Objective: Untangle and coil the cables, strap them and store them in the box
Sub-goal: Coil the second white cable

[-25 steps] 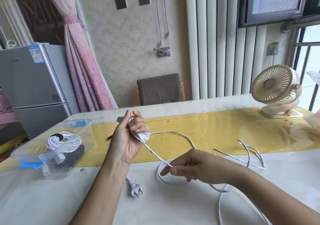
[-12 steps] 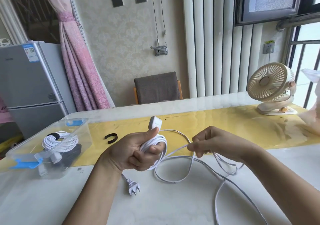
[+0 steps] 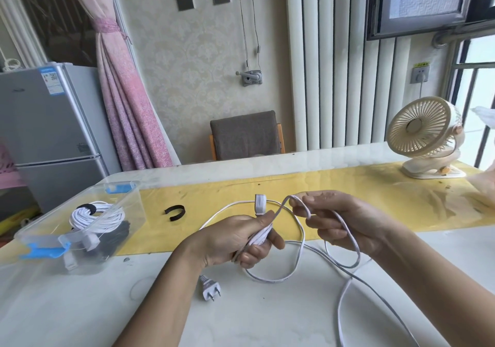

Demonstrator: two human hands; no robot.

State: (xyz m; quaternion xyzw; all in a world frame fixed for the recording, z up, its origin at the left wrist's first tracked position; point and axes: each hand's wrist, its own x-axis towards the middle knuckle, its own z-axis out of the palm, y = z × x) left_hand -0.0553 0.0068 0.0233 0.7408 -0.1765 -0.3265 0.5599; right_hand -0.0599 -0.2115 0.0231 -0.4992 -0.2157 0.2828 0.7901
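Note:
My left hand [image 3: 241, 239] grips several gathered loops of a flat white cable [image 3: 300, 253] above the table, with the cable's white end block [image 3: 260, 204] sticking up past my thumb. My right hand [image 3: 337, 218] pinches a fresh loop of the same cable just right of the left hand. The remaining cable trails in loose curves over the table toward the lower right. Its two-pin plug [image 3: 210, 287] lies on the table below my left wrist. A black strap [image 3: 175, 211] lies curled on the yellow runner. The clear box [image 3: 128, 213] at the left holds a strapped white coil [image 3: 96, 217] and dark cables.
A cream desk fan [image 3: 426, 138] stands at the back right on the yellow runner [image 3: 348, 186]. A grey chair [image 3: 246, 135] sits behind the table, and a fridge [image 3: 48, 132] stands at the left. White tabletop lies in front of the box and plug.
The left hand dropped toward the table and turned thumb-up with more loops in it. The right hand came up from low near the table, bringing a new loop to the left hand.

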